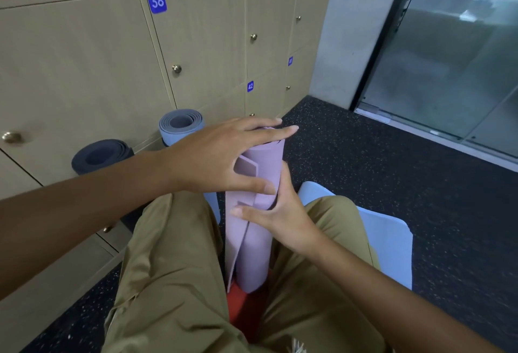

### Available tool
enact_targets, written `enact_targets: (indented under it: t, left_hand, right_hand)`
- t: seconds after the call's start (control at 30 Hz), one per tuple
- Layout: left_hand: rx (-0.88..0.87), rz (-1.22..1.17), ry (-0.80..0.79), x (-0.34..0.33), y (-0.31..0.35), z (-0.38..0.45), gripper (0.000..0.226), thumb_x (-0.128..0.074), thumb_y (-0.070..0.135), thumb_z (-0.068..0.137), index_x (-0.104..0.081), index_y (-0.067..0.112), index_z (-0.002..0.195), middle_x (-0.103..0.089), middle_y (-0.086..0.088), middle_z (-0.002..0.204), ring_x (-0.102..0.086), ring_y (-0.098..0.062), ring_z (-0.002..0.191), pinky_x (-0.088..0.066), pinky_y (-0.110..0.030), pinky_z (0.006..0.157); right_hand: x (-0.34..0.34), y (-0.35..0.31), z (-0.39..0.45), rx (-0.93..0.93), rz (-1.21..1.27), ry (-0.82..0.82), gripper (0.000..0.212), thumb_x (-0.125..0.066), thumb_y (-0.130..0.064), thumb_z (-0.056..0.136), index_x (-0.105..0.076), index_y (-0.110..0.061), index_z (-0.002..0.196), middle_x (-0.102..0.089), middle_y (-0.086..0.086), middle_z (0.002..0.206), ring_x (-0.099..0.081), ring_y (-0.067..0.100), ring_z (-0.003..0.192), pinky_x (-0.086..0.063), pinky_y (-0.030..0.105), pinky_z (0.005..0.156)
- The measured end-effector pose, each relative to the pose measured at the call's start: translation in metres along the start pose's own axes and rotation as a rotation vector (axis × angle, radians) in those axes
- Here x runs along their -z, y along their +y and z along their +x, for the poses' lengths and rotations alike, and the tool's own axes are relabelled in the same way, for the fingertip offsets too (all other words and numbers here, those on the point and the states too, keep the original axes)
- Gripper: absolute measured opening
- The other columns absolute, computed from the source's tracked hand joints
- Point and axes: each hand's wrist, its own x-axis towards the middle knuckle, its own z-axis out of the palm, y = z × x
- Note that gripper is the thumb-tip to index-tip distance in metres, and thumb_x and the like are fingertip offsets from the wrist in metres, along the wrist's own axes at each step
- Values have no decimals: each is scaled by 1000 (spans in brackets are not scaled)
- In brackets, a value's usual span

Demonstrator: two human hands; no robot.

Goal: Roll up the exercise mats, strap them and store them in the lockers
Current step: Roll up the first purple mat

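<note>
A rolled lilac exercise mat (256, 243) stands upright between my knees, its loose outer flap hanging open down the left side. My left hand (221, 156) lies across the roll's top end, fingers spread, thumb pressing the side. My right hand (276, 212) grips the roll's middle from the right, fingers wrapped round the front. Its foot rests on something red (241, 313). No strap is visible on it. Two other rolled mats stand against the lockers: a light blue one (180, 125) and a dark navy one (101, 156).
Beige lockers (201, 44) numbered 38 to 42, all doors shut, fill the left and back. An unrolled light blue mat (389, 243) lies under me on the dark speckled floor (392, 173). A glass door (454, 58) is at the right.
</note>
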Motion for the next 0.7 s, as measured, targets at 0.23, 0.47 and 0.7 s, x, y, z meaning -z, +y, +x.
enact_targets:
  t: [0.23,0.47,0.7]
  left_hand:
    - [36,-557,169,-19,-11,-14,100,-88,47,75,-35,29,158,-49,9,149,-47,-11,141,-45,-34,113]
    - [234,-1029,259,-72,-8,4,102,-75,66,79,-27,19,156,-53,8,149,-50,-10,139,-46,-29,109]
    - [278,-1065,452,-97,17,23,88,-86,51,65,-41,25,137,-61,4,129,-64,1,112,-51,-17,88]
  right_hand:
    - [7,1,-4,46,11,-6,78,-82,-2,83,-38,-28,142,-57,-2,142,-54,14,133,-47,35,110]
    - [27,9,7,1,-15,-57,82,-82,-17,84,-27,-29,144,-48,-10,140,-51,5,133,-48,37,109]
    - [37,23,6,-15,-22,-140,102,-81,-29,79,-8,-16,150,-36,3,151,-40,13,143,-42,42,115]
